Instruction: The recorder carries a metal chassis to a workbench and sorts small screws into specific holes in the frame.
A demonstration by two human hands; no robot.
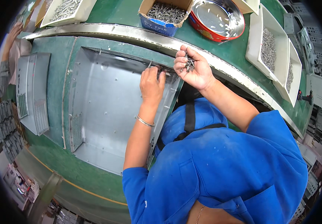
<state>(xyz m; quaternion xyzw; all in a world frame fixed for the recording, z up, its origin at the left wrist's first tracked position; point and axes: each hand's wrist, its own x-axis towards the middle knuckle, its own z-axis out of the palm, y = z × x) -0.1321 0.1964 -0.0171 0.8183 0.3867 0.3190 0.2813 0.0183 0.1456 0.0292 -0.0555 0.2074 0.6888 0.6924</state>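
A large grey sheet-metal case (pixel 108 108) lies open side up on the green workbench, small pins showing along its edges. My left hand (pixel 151 84), with a bangle on its wrist, reaches over the case to its far wall. Its fingers are drawn together there, and what they pinch is hidden. A thin pin (pixel 149 64) stands up right beside these fingertips. Palm up beyond the case's far right corner, my right hand (pixel 194 71) is curled round a small heap of dark grey metal fasteners (pixel 189 64); their exact kind is too small to tell.
Along the raised metal-edged shelf (pixel 131 31) stand a blue carton of fasteners (pixel 159 26), a round red tin (pixel 220 35) with white bits, and white bins (pixel 258 48) of small parts. Another metal case (pixel 32 93) lies at left, near another person's arm (pixel 8 48). A power drill (pixel 305 98) lies far right.
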